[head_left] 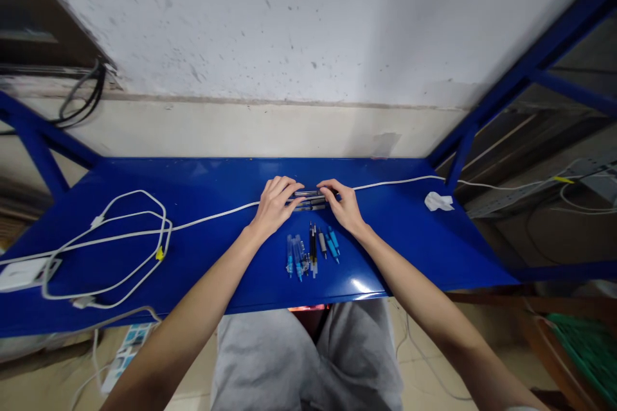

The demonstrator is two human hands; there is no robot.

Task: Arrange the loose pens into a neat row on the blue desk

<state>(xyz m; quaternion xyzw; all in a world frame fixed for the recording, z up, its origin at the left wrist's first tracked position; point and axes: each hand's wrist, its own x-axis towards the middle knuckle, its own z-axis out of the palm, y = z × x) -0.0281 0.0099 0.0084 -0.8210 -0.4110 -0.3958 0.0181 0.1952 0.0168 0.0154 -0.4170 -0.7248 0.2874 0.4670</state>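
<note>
Several pens with clear and dark barrels (308, 201) lie sideways, side by side, on the blue shelf top. My left hand (276, 204) is closed round their left ends, thumb and fingers bent. Their right ends are between the thumb and fingers of my right hand (343, 204). Nearer to me lie clear and light-blue pen barrels (295, 255), with small clear parts (305, 263) beside them. Dark ink refills (313, 247) rest to the right of these, then a grey grip (322, 241) and several blue grips (332, 245).
A white cable (212, 217) runs across the shelf behind the hands. On the left are a looped white cable (166, 225) and a white adapter (24, 274). A crumpled tissue (438, 201) lies at the right. Blue frame bars (511, 83) rise at both ends, a wall (270, 45) behind.
</note>
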